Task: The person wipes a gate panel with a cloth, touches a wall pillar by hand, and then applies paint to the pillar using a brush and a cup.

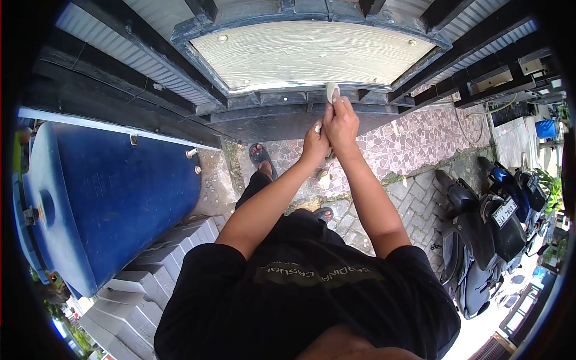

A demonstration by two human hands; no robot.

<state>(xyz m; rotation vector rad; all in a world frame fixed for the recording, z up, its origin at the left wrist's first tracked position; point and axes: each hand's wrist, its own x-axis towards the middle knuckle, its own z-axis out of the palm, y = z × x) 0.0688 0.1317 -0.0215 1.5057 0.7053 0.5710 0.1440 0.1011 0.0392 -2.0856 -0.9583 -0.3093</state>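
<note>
My right hand [342, 125] is closed around a small off-white tool [332, 91] with a rounded tip; its exact kind does not show. The tip touches the lower edge of a cream wood-grain panel [312, 54], where a white line runs along the border. The panel sits in a dark frame [258, 99] and has bolt heads near its corners. My left hand [316, 144] is closed just below and beside the right one, touching it. What its fingers hold, if anything, is hidden. Beneath the hands, a whitish object [324, 177] is partly covered and hard to identify.
A large blue tank [132, 192] stands at left beside stacked grey blocks [129, 300]. Dark metal bars [144, 48] flank the panel. Patterned tiles [414, 141] and grey pavers [399, 210] form the ground. Parked motorcycles [492, 228] line the right.
</note>
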